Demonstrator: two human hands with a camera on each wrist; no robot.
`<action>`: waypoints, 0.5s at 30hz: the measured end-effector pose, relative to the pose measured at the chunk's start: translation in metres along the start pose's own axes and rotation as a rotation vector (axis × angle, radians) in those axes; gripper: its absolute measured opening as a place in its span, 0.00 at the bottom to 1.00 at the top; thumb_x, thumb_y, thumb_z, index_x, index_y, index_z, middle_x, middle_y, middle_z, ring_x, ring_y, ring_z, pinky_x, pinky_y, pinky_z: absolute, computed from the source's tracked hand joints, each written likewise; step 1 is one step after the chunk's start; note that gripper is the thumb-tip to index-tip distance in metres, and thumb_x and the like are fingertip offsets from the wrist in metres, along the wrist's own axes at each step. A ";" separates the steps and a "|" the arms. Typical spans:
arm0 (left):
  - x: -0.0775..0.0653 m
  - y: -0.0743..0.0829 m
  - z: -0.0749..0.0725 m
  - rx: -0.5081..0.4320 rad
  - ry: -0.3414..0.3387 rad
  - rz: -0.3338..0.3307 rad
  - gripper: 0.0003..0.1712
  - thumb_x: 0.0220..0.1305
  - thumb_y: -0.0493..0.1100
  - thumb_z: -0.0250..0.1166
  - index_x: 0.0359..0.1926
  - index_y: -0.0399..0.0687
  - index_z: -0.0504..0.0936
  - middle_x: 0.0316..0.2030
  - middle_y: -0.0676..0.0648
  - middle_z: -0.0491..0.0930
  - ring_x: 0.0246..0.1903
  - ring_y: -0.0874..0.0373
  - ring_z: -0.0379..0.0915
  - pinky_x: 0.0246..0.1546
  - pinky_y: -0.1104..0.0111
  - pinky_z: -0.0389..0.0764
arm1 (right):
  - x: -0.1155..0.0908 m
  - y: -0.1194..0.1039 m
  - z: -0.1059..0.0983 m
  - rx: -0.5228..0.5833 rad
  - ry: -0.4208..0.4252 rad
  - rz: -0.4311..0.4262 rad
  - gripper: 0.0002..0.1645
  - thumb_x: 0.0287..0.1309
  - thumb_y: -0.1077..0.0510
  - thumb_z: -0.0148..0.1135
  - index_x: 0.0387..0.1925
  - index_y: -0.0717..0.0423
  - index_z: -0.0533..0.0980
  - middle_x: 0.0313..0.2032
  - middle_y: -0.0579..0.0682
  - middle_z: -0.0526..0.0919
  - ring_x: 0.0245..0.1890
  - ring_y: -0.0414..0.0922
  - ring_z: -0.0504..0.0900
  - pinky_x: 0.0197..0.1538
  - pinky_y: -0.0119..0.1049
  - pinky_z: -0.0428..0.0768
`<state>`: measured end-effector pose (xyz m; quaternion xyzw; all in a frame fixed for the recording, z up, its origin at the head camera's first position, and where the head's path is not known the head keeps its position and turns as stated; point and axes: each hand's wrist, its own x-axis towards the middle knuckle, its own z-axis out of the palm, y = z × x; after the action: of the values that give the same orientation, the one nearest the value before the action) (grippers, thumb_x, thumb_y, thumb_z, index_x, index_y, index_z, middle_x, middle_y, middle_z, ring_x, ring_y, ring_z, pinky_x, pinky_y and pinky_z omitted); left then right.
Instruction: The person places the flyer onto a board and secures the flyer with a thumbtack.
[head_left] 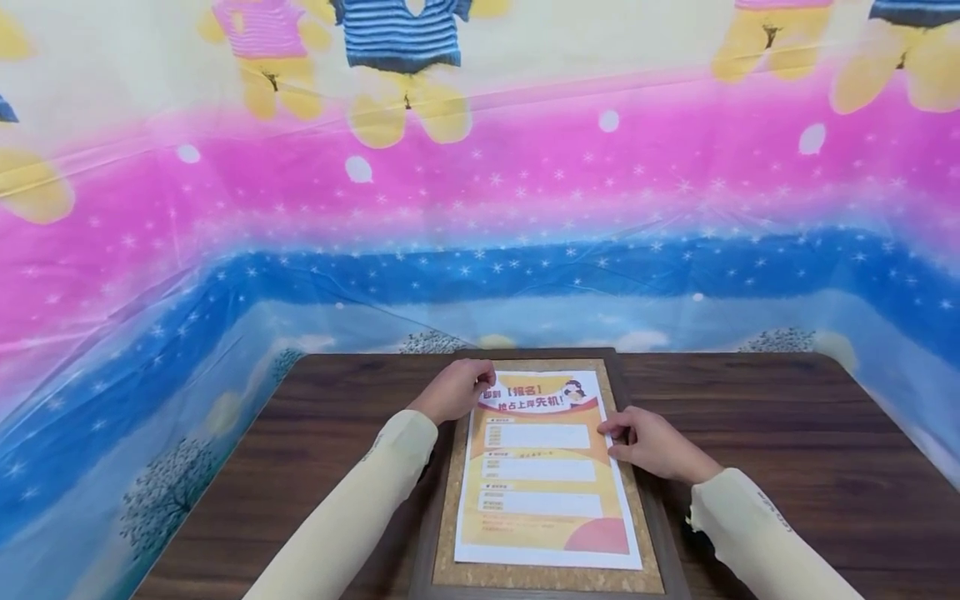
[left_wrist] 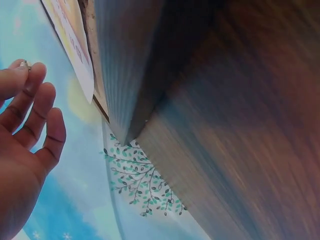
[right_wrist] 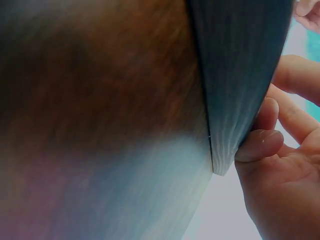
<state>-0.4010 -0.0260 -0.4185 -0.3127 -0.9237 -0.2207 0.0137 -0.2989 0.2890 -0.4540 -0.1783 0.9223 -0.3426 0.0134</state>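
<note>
A printed poster [head_left: 536, 475] with orange, yellow and white areas lies on a cork board [head_left: 555, 577] in a dark wooden frame [head_left: 663, 533]. At its top left corner is my left hand [head_left: 455, 390]. In the left wrist view, this hand [left_wrist: 30, 130] pinches a small pale, shiny pushpin-like piece [left_wrist: 24, 64] between thumb and forefinger; the other fingers bend loosely. My right hand [head_left: 652, 442] rests at the poster's right edge, fingertips touching it. In the right wrist view, the right hand's thumb [right_wrist: 260, 145] lies beside the frame's edge, while the fingertips are partly hidden.
The framed board lies on a dark brown wooden table [head_left: 772, 400]. Behind and around the table hangs a printed cloth [head_left: 480, 267] in pink, blue and white. Its folds come close to the table's back and left edges.
</note>
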 end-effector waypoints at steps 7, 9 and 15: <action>0.009 0.005 0.004 -0.027 -0.004 -0.018 0.05 0.66 0.31 0.56 0.39 0.42 0.77 0.35 0.47 0.76 0.34 0.57 0.68 0.34 0.66 0.71 | 0.003 -0.002 0.001 0.031 0.006 0.054 0.16 0.54 0.64 0.66 0.47 0.56 0.79 0.35 0.47 0.73 0.29 0.44 0.68 0.33 0.39 0.71; 0.012 0.007 0.004 -0.024 -0.013 -0.013 0.05 0.66 0.31 0.56 0.38 0.42 0.77 0.35 0.46 0.76 0.33 0.57 0.68 0.33 0.65 0.71 | 0.004 -0.002 0.000 0.036 0.008 0.058 0.15 0.54 0.64 0.66 0.46 0.56 0.79 0.35 0.47 0.73 0.30 0.44 0.68 0.34 0.39 0.71; 0.023 0.011 0.004 0.006 -0.051 0.017 0.06 0.67 0.33 0.55 0.38 0.42 0.78 0.35 0.45 0.78 0.31 0.57 0.69 0.33 0.65 0.71 | 0.001 0.001 -0.001 0.051 0.005 0.073 0.15 0.55 0.65 0.66 0.46 0.55 0.79 0.35 0.46 0.73 0.30 0.44 0.68 0.34 0.39 0.71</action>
<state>-0.4129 -0.0031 -0.4139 -0.3260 -0.9218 -0.2096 -0.0072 -0.3007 0.2901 -0.4542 -0.1434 0.9192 -0.3656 0.0279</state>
